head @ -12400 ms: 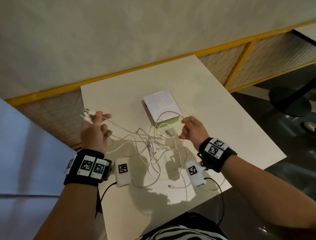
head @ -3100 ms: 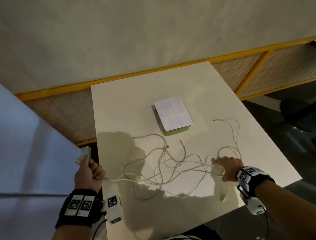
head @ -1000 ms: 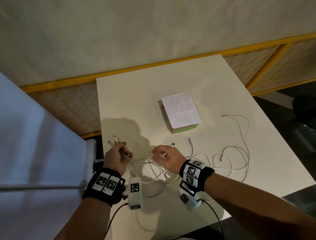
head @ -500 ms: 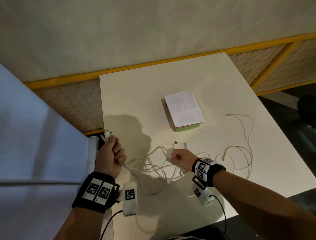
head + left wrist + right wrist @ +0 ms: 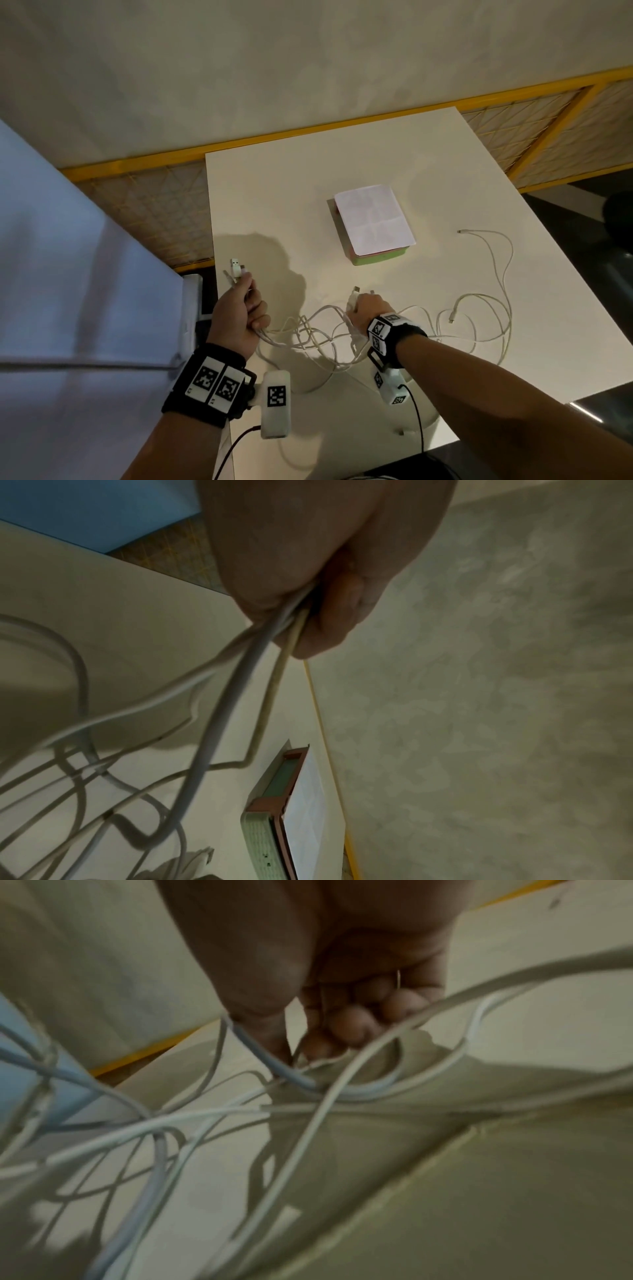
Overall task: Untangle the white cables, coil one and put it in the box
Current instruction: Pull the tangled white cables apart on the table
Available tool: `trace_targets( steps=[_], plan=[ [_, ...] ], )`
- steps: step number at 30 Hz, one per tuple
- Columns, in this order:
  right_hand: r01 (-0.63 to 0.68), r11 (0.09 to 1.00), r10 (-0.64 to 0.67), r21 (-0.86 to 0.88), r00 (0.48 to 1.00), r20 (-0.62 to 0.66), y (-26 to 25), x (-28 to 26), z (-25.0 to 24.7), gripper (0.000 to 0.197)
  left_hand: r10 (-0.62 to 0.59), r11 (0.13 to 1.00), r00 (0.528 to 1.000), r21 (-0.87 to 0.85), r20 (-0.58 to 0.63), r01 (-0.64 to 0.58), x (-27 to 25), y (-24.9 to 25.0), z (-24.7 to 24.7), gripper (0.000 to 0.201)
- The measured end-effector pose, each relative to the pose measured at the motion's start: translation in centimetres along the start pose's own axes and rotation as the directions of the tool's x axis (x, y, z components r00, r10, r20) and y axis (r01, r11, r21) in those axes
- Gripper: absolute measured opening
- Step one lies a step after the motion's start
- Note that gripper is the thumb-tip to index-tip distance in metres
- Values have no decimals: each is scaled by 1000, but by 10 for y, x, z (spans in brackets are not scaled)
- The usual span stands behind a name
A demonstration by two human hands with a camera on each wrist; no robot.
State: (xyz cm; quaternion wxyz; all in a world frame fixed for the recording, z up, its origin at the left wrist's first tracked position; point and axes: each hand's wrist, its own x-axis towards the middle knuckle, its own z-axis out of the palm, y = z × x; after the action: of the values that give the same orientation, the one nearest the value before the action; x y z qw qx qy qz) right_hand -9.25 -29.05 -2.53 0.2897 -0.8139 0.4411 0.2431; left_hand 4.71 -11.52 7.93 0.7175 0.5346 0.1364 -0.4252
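Note:
Several white cables (image 5: 318,337) lie tangled on the white table (image 5: 376,161) between my hands. My left hand (image 5: 239,308) is fisted round a bunch of cable ends, the USB plugs (image 5: 236,269) sticking up above the fist; the left wrist view shows the strands (image 5: 240,685) leaving my fingers (image 5: 329,620). My right hand (image 5: 364,310) grips other cable ends, a plug tip (image 5: 356,290) poking out; its curled fingers (image 5: 352,1020) pinch strands (image 5: 291,1077). The box (image 5: 373,222), green-sided with a white sheet on top, sits closed behind the tangle.
One loose cable (image 5: 493,274) loops over the right side of the table, its end (image 5: 460,232) near the box. A yellow-framed mesh rail (image 5: 144,164) runs behind the table. A pale blue panel (image 5: 68,274) stands to the left.
Both hands have drawn slightly apart, the left lifting its bundle of plugs up and left, the right holding its ends near the tangle's middle. The tangle has stretched between them.

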Motion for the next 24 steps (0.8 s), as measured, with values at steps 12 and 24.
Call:
trace_targets(
  steps=[12,24],
  plan=[
    [446,376,-291,812,889,-354,-33,-71,-97,16,70,988,988,127,137,-88,-16,24,17,31],
    [587,578,-492,567,805,-332,-63,-96,-76,10,242,842,958,459,151,-285,-25,-7,73,28]
  ],
)
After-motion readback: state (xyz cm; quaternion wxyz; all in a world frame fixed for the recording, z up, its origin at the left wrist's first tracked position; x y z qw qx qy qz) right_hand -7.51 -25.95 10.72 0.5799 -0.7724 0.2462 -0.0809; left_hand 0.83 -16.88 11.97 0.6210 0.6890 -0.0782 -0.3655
